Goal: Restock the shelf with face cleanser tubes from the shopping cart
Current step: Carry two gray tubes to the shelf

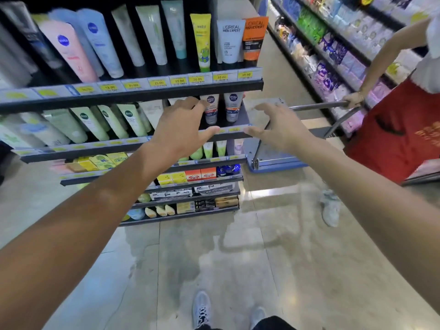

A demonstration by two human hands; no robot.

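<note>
A black shelf unit [142,94] stands to my left, its tiers full of upright face cleanser tubes. Two grey Nivea Men tubes [234,108] stand at the right end of the second tier. My left hand [183,129] is open in front of that tier, fingers spread, just left of the tubes and holding nothing. My right hand [273,125] is open too, fingers curled loosely, hovering past the shelf's right end. Behind my right hand is a blue flat cart [273,160] with a metal handle [316,106]. I see no tubes on the cart.
Another person in a red apron [392,139] stands at the right, one hand [354,100] on the cart handle, a shoe [331,208] on the floor. A second stocked shelf [333,44] lines the aisle's right side. My own shoes [202,308] show on the glossy tile floor.
</note>
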